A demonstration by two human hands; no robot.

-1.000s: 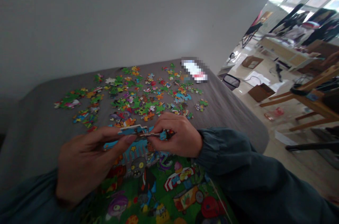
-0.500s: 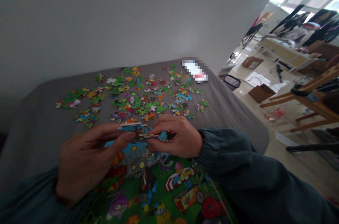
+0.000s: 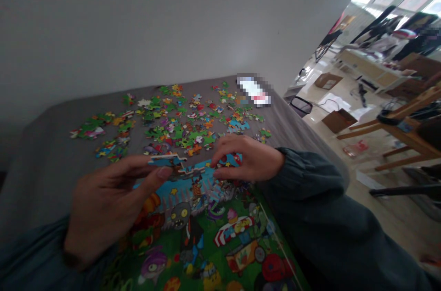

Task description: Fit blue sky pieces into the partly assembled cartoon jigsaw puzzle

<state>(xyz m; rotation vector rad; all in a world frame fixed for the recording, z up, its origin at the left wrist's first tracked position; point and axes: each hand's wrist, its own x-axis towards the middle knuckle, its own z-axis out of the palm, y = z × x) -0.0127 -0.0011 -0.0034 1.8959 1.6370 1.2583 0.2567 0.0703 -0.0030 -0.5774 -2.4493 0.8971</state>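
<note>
My left hand (image 3: pixel 113 204) pinches a small blue section of joined jigsaw pieces (image 3: pixel 168 161) between thumb and fingers, held above the picture sheet. Its right end (image 3: pixel 193 170) juts out beyond the fingertips. To the right, my right hand (image 3: pixel 244 158) hovers over the sheet's upper part, its thumb and fingers apart and nothing seen between them. The colourful picture sheet (image 3: pixel 203 236) with cartoon zombies and plants lies below both hands. Several loose jigsaw pieces (image 3: pixel 177 132) are spread just beyond the hands.
A grey cloth (image 3: pixel 51 144) covers the table, which meets a pale wall (image 3: pixel 155 20). At the far right corner lies a blurred-out phone-like object (image 3: pixel 254 91). On the floor to the right stand a cardboard box (image 3: pixel 339 121) and a wooden chair (image 3: pixel 409 130).
My right hand has let go of the joined jigsaw pieces and moved right, away from my left hand. My left hand still holds them, shifted slightly left.
</note>
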